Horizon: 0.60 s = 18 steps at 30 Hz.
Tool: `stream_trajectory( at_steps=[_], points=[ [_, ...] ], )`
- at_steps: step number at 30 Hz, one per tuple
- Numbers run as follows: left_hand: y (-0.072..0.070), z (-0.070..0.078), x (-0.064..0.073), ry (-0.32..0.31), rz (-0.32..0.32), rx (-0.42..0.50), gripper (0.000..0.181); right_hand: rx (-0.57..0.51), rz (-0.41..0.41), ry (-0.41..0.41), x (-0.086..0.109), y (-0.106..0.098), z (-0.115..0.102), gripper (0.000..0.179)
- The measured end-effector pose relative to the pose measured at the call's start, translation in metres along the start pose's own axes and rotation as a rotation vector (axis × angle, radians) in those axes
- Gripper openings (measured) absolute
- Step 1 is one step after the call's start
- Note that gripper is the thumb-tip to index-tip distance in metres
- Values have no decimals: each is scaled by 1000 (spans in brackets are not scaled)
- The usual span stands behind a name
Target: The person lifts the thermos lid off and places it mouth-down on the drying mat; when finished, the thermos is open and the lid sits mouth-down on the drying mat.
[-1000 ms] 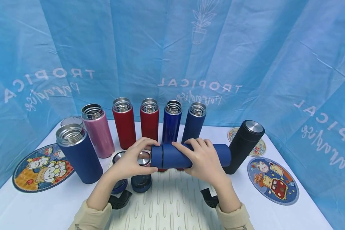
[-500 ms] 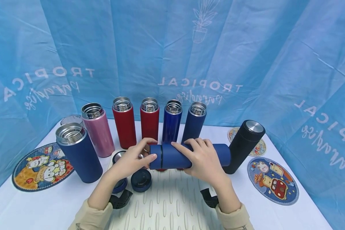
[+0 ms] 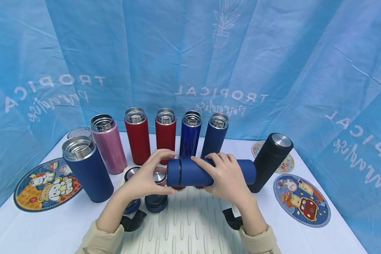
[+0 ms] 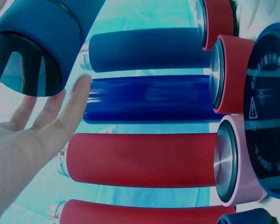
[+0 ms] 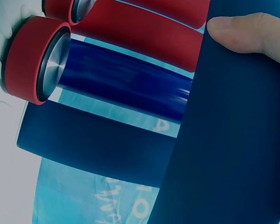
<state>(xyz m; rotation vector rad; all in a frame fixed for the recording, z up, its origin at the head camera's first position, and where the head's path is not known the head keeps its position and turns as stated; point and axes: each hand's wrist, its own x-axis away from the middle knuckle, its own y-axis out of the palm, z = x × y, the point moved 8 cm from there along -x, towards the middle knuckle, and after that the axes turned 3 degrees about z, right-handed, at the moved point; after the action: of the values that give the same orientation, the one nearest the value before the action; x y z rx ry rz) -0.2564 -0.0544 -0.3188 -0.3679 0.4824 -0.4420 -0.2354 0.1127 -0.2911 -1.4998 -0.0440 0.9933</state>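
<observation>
A navy thermos bottle (image 3: 193, 173) is held sideways above the pale pad, its capped end toward the left. My right hand (image 3: 225, 176) grips its body from above, the thumb lying along it in the right wrist view. Around the navy lid (image 3: 173, 173) my left hand (image 3: 146, 178) spreads, thumb low and fingers high. In the left wrist view, the left fingers (image 4: 74, 100) extend past the lid's dark glossy top (image 4: 25, 65) without curling round it. Under the left hand sit a pink-sided lid (image 3: 160, 177) and a dark-topped lid (image 3: 156, 203).
Uncapped bottles stand behind: a wide navy bottle (image 3: 88, 173), a pink bottle (image 3: 109, 148), two red bottles (image 3: 138, 141), a shiny blue bottle (image 3: 190, 137) and another navy bottle (image 3: 214, 137). A capped black bottle (image 3: 270, 162) stands right, near a round cartoon mat (image 3: 301, 200).
The left thumb lay on the lid half a second ago and now sits lower, the left fingers spread wider. The right hand and bottle have barely moved.
</observation>
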Motion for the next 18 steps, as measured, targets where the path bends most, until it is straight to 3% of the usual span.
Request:
stream_trajectory(
  at_steps=[8,15,18],
  points=[
    [2,1,0,14,9,-6,67,7,10,-7,0,-2,0,86],
    [1,-9,0,-148,36,-51,61,4,41,-14,0,-4,0,86],
    [2,-13,0,-201,32,-29,58,5,50,-19,0,-4,0,87]
  ],
)
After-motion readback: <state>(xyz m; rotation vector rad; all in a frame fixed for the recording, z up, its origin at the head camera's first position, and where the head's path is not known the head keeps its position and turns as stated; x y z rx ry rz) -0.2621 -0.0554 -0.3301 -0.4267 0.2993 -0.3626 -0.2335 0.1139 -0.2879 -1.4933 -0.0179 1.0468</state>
